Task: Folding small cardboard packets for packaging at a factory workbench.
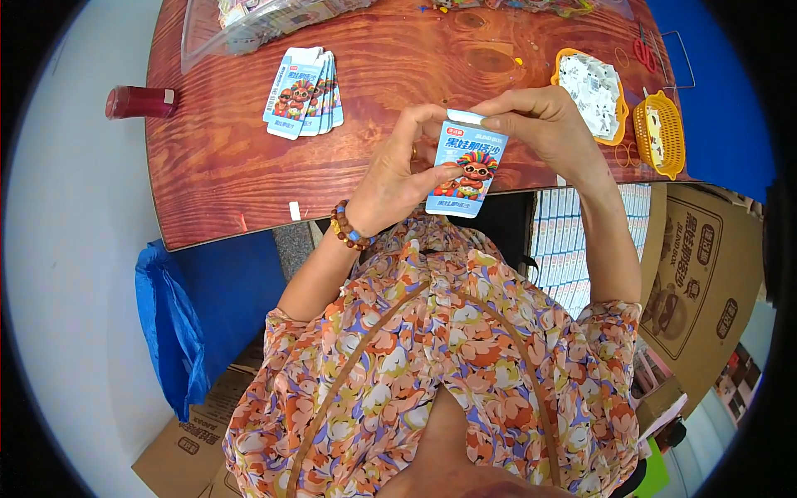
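Note:
A small light-blue paper box (pixel 452 203) with a cartoon figure on its front is held up over the table's near edge. My left hand (pixel 392 170), with a beaded bracelet at the wrist, grips it from the left, thumb across the front and fingers behind. My right hand (pixel 544 124) pinches the white flap (pixel 465 117) at the box's top end between thumb and fingers. To the left on the table, several matching blue boxes (pixel 300 100) lie flat in a fanned, overlapping pile. The inside of the held box does not show.
On the right sit an orange-yellow tray (pixel 623 106) of white packets and a yellow basket (pixel 674 137), near red-handled scissors (pixel 642 51). A dark red bottle (pixel 143 102) lies far left. A clear tub (pixel 195 43) stands behind. Below right are stacked small boxes (pixel 554 241) and a carton (pixel 689 257).

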A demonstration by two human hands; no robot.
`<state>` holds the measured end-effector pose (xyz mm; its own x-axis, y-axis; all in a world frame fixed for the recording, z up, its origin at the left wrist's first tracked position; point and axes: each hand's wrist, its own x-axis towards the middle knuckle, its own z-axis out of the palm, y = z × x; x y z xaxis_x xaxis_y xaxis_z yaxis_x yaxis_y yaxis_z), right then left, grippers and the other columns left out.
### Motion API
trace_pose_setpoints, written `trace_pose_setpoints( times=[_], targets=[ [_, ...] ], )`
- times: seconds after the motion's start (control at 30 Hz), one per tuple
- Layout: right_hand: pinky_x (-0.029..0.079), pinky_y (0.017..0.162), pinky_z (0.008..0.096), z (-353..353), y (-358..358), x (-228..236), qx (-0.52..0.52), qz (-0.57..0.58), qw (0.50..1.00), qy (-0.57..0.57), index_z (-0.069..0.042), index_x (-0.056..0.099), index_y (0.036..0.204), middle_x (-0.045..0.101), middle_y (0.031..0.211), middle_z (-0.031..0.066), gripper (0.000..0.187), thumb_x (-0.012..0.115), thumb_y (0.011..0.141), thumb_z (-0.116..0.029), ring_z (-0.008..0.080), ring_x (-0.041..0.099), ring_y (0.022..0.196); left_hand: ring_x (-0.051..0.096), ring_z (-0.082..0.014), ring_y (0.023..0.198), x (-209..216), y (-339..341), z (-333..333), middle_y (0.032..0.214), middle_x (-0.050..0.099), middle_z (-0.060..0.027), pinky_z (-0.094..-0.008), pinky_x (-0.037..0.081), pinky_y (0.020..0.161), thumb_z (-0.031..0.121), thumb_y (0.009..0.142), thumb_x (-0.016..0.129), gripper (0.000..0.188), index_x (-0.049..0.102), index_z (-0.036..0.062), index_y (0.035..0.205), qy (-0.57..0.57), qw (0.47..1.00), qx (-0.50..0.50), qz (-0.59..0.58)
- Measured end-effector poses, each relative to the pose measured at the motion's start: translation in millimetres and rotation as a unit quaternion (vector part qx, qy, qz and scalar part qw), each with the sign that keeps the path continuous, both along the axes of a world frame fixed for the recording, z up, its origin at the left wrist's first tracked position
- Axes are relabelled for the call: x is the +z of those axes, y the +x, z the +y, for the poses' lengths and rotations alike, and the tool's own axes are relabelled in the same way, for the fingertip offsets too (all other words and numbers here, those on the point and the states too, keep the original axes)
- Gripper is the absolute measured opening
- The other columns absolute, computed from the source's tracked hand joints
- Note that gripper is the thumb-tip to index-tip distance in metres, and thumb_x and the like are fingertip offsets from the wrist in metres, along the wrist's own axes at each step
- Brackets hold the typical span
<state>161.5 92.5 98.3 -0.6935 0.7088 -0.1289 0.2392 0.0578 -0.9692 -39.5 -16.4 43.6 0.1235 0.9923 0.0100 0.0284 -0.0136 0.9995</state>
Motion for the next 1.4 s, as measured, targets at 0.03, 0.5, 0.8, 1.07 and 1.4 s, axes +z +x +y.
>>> trace_pose_setpoints(
  times=[0.03,0.5,0.8,1.07,1.4],
  targets=[
    [0.053,0.075,0.0240,-1.1,0.5,-0.7,0.000,-0.001,1.000,-0.002,0.002,0.073,0.105,0.073,0.089,0.0049,0.017,0.065,0.090,-0.003,0.0088,0.066,0.082,0.063,-0.0151,0.090,0.7,0.1,-0.5,0.106,0.061,-0.0101,-0.0287,0.053,0.074,0.004,0.083,0.074,0.059,0.038,0.0075,0.131,-0.004,1.000,-0.003,-0.010],
    [0.051,0.095,0.0315,-18.6,2.6,-10.7,0.035,-0.048,0.964,0.260,0.001,0.065,0.120,0.069,0.118,0.0134,0.029,0.063,0.091,-0.005,0.0219,0.065,0.111,0.064,-0.0128,0.086,0.6,7.4,-0.7,0.104,0.061,-0.0102,-0.0270,0.054,0.072,-0.002,0.083,0.071,0.064,0.037,0.0072,0.135,-0.016,0.997,0.058,-0.054],
    [0.053,0.091,0.0305,-27.9,7.4,-38.4,-0.054,0.012,0.994,0.093,0.001,0.067,0.118,0.069,0.113,0.0117,0.031,0.066,0.087,0.001,0.0205,0.065,0.108,0.065,-0.0118,0.088,-16.1,10.2,-0.5,0.105,0.064,-0.0072,-0.0267,0.054,0.073,-0.003,0.083,0.070,0.052,0.049,0.0088,0.129,-0.035,0.996,0.043,-0.069],
    [0.053,0.087,0.0293,-20.3,9.4,-57.3,0.005,0.021,0.982,0.189,0.003,0.069,0.110,0.069,0.111,0.0114,0.023,0.067,0.087,0.001,0.0182,0.066,0.103,0.065,-0.0099,0.087,-21.7,8.3,-2.0,0.102,0.064,-0.0063,-0.0251,0.055,0.074,-0.003,0.087,0.068,0.042,0.050,0.0058,0.123,-0.070,0.991,0.028,-0.113],
    [0.053,0.082,0.0264,-5.0,-15.3,-64.2,-0.035,0.032,0.999,-0.022,0.002,0.070,0.103,0.070,0.103,0.0062,0.015,0.067,0.089,-0.004,0.0115,0.065,0.094,0.066,-0.0105,0.088,-30.5,-15.9,11.4,0.097,0.065,-0.0058,-0.0231,0.054,0.070,-0.001,0.089,0.067,0.040,0.048,0.0041,0.124,-0.054,0.994,0.033,-0.088]
  ],
)
